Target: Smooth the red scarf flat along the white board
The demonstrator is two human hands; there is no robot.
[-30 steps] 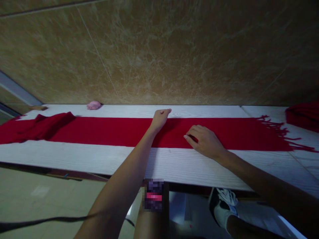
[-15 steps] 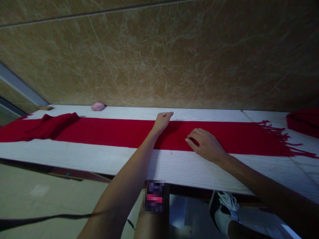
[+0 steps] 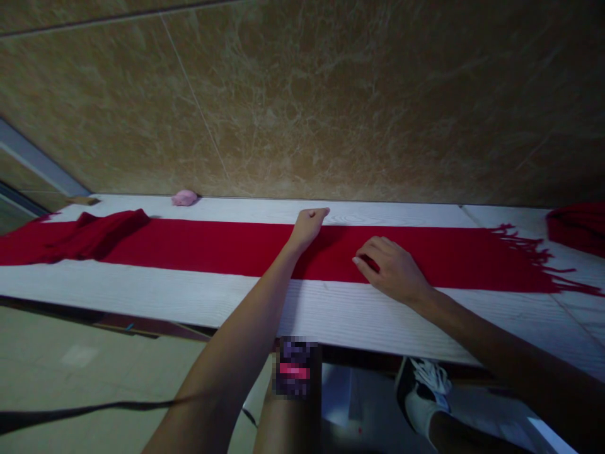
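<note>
A long red scarf (image 3: 222,249) lies stretched along the white wood-grain table, bunched into folds at the left and ending in loose fringe (image 3: 529,252) at the right. Over its far edge, near the middle, is my left hand (image 3: 308,227), its fingers curled into a loose fist with nothing visible in it. My right hand (image 3: 390,268) rests on or just above the scarf nearer its close edge. The fingers there are bent and relaxed, with a gap between thumb and forefinger, and hold nothing.
A small pink figure (image 3: 184,198) and a brown block (image 3: 82,201) sit by the tiled wall (image 3: 302,113). At the far right is another red cloth bundle (image 3: 576,228). A dark strap (image 3: 85,413) crosses the lower left; a shoe (image 3: 420,391) shows below the table (image 3: 359,315).
The view has tipped slightly, so the table and scarf sit a little higher. Both hands keep nearly the same place and shape over the scarf.
</note>
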